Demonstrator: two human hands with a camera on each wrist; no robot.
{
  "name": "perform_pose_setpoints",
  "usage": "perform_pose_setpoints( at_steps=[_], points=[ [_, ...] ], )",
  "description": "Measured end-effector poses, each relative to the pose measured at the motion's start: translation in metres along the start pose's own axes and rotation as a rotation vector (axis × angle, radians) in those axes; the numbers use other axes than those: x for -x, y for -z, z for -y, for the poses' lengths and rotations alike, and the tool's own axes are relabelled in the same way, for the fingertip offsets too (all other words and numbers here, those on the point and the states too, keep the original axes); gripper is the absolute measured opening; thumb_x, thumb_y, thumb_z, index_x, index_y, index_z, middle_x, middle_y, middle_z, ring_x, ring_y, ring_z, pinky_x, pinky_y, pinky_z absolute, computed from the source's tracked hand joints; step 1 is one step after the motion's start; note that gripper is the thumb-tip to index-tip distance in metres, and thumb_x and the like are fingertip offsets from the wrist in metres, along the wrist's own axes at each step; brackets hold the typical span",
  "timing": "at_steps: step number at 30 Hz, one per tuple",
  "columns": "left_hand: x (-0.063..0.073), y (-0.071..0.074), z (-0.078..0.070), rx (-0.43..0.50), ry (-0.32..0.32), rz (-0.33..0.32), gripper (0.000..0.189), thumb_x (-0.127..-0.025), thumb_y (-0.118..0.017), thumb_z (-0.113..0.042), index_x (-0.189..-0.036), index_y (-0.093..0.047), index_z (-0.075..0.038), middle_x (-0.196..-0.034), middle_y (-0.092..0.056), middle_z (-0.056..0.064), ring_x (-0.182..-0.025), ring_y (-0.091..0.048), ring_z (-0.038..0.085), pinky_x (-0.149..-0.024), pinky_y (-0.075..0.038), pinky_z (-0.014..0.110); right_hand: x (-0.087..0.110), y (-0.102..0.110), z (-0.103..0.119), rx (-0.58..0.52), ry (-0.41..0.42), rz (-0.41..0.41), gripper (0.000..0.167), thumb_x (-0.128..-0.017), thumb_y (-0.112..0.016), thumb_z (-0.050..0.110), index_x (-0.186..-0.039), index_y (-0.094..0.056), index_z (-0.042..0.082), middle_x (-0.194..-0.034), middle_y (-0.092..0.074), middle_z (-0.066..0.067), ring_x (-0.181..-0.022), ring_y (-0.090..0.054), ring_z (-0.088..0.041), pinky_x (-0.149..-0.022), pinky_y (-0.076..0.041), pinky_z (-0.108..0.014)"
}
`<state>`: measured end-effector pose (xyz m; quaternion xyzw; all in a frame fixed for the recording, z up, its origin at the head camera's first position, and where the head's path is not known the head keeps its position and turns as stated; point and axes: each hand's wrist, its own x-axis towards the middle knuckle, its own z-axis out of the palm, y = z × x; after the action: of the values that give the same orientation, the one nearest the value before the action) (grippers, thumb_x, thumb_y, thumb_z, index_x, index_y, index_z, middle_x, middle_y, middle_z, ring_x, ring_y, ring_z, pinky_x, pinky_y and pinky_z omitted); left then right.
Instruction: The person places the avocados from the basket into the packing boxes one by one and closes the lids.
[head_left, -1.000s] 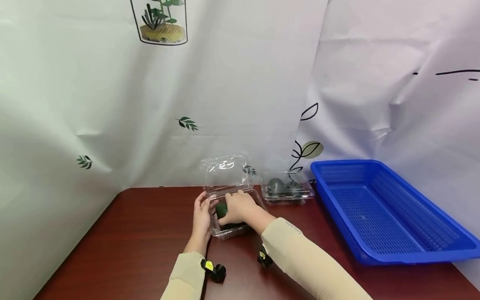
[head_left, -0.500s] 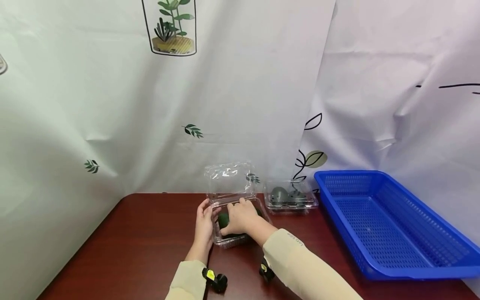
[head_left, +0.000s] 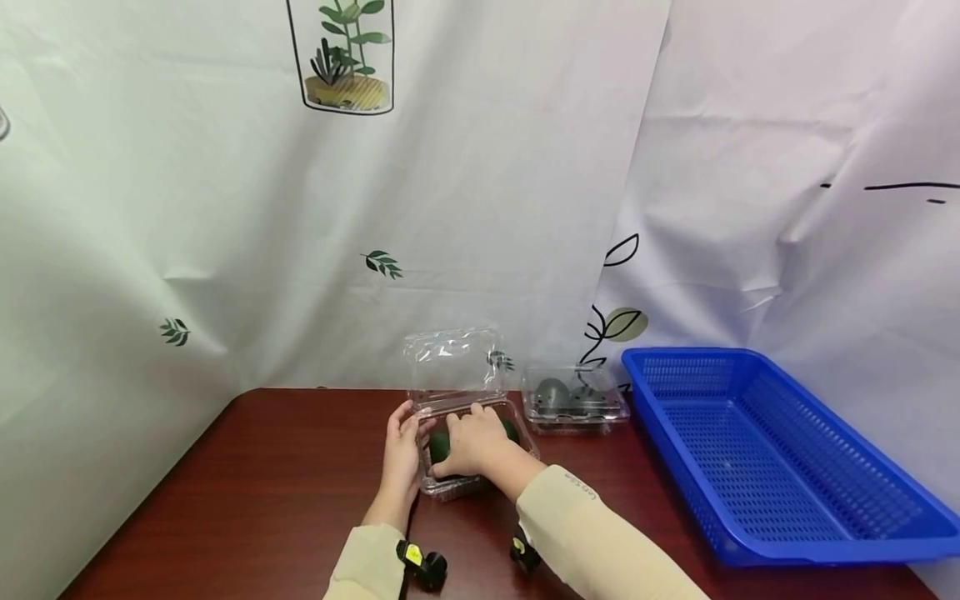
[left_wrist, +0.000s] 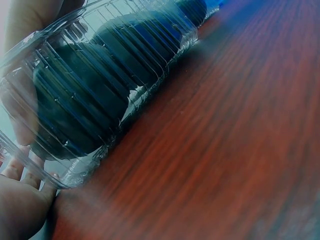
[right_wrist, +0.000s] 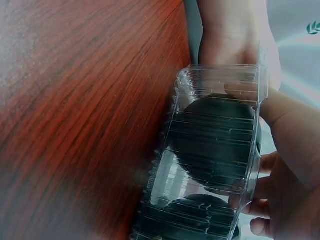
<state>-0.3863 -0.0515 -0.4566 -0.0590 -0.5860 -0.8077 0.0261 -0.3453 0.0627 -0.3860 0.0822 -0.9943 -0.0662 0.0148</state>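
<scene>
A clear plastic clamshell box point(head_left: 450, 490) sits on the table, its lid point(head_left: 454, 362) raised at the back. Dark green, rounded fruits that look like avocados lie in it, one avocado point(head_left: 440, 448) at the left and another avocado point(head_left: 511, 430) past my right hand. My right hand point(head_left: 472, 440) reaches in from above, thumb and fingers spread around an avocado point(right_wrist: 215, 135) in the right wrist view. Along the box's left side rests my left hand point(head_left: 401, 454), its fingers extended against the wall. Through the ribbed side, the left wrist view shows an avocado point(left_wrist: 75, 100) close up.
A closed clear box point(head_left: 576, 402) with dark fruits inside stands behind and to the right. At the right is a large blue plastic basket point(head_left: 678, 467). A white printed cloth point(head_left: 262, 208) hangs behind the dark red table point(head_left: 285, 483).
The head view has tilted slightly, so everything sits lower in it. My right hand has shifted a little within the box, and green fruit now shows on its right side. My left hand stays put.
</scene>
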Motion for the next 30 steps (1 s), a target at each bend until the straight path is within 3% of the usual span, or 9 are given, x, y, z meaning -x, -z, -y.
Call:
perform_pose_setpoints(
  at_steps=[14,19,24,30],
  points=[
    [0.000,0.000,-0.001,0.017,0.011,-0.001,0.039,-0.102,-0.030,-0.013,-0.140,-0.027,-0.006,-0.125,-0.046,0.018,-0.103,-0.059,0.019,-0.093,-0.033,0.040,0.003,0.000,-0.001,0.008,0.016,-0.029,0.084,-0.069,-0.057,0.073,-0.128,-0.055,0.014,-0.117,-0.061,0.000,-0.111,-0.047,-0.025,-0.093,-0.036,-0.041],
    [0.001,0.000,-0.001,-0.008,0.007,0.004,0.039,-0.102,-0.030,-0.014,-0.140,-0.027,-0.006,-0.127,-0.045,0.019,-0.102,-0.059,0.017,-0.095,-0.032,0.043,0.003,0.003,-0.006,-0.036,0.024,-0.051,0.083,-0.069,-0.056,0.074,-0.125,-0.057,0.014,-0.113,-0.063,0.000,-0.106,-0.049,-0.024,-0.088,-0.040,-0.039],
    [0.002,0.000,0.000,-0.030,-0.005,0.006,0.040,-0.102,-0.030,-0.015,-0.141,-0.026,-0.006,-0.127,-0.045,0.019,-0.102,-0.059,0.017,-0.094,-0.033,0.042,0.005,0.014,-0.026,-0.166,-0.010,-0.110,0.081,-0.071,-0.057,0.071,-0.124,-0.058,0.011,-0.113,-0.063,-0.004,-0.108,-0.050,-0.027,-0.086,-0.043,-0.042],
    [0.001,0.000,0.000,-0.037,-0.016,-0.005,0.038,-0.102,-0.029,-0.013,-0.139,-0.028,-0.006,-0.126,-0.046,0.020,-0.100,-0.060,0.016,-0.092,-0.034,0.040,0.010,0.021,-0.067,-0.416,-0.069,-0.223,0.060,-0.078,-0.062,0.057,-0.115,-0.063,0.010,-0.103,-0.065,-0.006,-0.101,-0.054,-0.027,-0.080,-0.045,-0.044]
  ],
)
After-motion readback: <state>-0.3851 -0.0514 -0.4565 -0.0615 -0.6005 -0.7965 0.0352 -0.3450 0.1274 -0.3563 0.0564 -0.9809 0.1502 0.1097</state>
